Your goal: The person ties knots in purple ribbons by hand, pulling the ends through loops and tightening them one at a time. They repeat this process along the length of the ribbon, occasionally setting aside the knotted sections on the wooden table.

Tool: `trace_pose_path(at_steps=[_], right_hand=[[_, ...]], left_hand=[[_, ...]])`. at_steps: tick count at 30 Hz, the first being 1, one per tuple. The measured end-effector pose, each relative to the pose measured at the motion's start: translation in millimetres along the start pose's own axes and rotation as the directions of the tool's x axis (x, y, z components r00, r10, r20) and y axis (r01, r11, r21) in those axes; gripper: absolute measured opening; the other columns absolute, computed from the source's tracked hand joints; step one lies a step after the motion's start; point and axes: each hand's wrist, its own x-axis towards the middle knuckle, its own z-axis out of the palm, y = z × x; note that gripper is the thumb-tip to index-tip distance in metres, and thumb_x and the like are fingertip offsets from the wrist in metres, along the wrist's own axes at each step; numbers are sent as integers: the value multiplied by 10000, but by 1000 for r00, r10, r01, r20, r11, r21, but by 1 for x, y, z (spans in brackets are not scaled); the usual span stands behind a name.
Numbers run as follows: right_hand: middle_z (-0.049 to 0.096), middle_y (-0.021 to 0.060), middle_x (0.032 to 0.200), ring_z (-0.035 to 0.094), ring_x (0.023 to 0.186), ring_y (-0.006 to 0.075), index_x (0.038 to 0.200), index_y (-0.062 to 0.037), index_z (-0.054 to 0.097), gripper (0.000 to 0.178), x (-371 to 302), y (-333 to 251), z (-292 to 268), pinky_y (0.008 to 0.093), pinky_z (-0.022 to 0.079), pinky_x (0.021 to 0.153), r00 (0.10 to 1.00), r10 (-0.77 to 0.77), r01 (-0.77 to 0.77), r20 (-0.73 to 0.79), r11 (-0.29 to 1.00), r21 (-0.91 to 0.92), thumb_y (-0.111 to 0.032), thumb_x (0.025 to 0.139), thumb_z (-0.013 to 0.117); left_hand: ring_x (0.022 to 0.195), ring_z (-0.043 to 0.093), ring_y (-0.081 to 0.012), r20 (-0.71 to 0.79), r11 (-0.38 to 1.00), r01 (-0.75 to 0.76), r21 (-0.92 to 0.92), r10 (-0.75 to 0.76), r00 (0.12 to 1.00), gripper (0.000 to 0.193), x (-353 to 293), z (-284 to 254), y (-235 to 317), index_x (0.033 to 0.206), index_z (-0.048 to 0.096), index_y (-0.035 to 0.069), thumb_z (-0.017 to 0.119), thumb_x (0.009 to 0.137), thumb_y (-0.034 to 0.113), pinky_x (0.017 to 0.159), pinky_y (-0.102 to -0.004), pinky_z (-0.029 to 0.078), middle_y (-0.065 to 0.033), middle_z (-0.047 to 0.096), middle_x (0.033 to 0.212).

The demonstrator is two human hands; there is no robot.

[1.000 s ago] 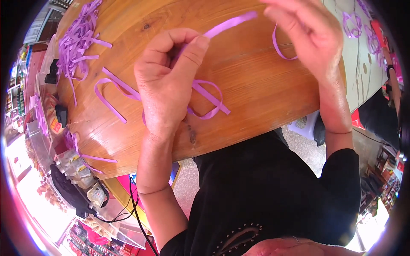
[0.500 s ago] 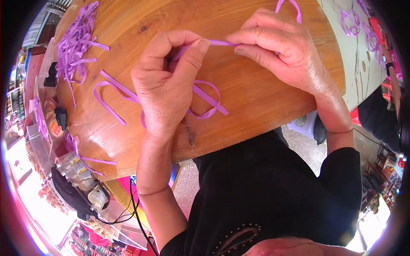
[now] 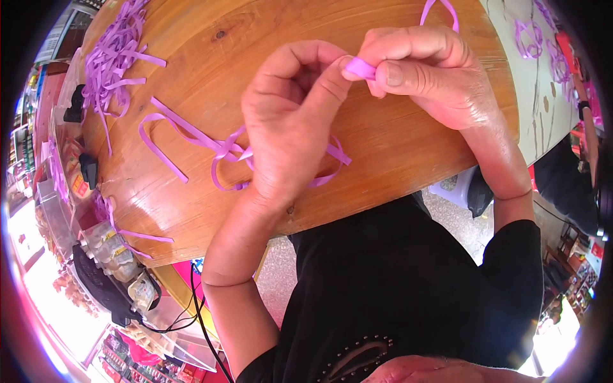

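Between my two hands, just above the wooden table, a purple ribbon (image 3: 362, 68) is pinched and looks folded or wrapped at its short visible stretch. My left hand (image 3: 290, 115) grips it with thumb and index fingertip. My right hand (image 3: 428, 76) holds the other side, thumb pressed against the curled fingers. The two hands are close together, almost touching. Under and beside my left wrist lie loose purple ribbon strips (image 3: 169, 156), some crossed and looped; my hand hides part of them. A further ribbon loop (image 3: 440, 7) shows beyond my right hand.
A tangled heap of purple ribbons (image 3: 118, 64) lies on the wooden table's (image 3: 211, 64) far left. More ribbon (image 3: 529, 39) rests on a pale surface at the right. A black mesh item (image 3: 96, 281) and cables stand off the left edge. Another person's arm (image 3: 587, 121) appears far right.
My left hand has moved right toward my right hand. The ribbon stretch between them has shortened from a taut strip to a small folded bit. My right hand has turned, its thumb now on top.
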Motion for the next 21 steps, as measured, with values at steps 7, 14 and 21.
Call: trace_pose_path(at_steps=[7,14,21], right_hand=[[622,91,941,589,809,161,1059,-32,630,248,1,-3,-1,247,477,713,968,-249,240,15,911,-335,-31,810,623],[584,102,821,583,721,190,1135,-16,593,316,-5,-12,4,247,487,609,894,-426,388,139,584,-713,23,821,589],[599,97,820,592,688,211,1184,-21,552,384,-8,-24,3,262,490,608,905,-322,365,279,247,-898,21,807,610]], left_hand=[[677,485,-34,73,876,-401,266,397,915,124,-2,-4,-14,913,583,-8,595,808,-73,609,-158,399,-1,550,821],[689,485,-35,47,805,-458,378,477,878,137,-3,0,-13,912,612,-2,601,798,-77,605,-166,398,-9,547,834],[697,488,-12,-45,974,-206,94,210,977,76,-4,2,-13,880,619,-2,640,809,-17,634,-154,403,30,585,772]])
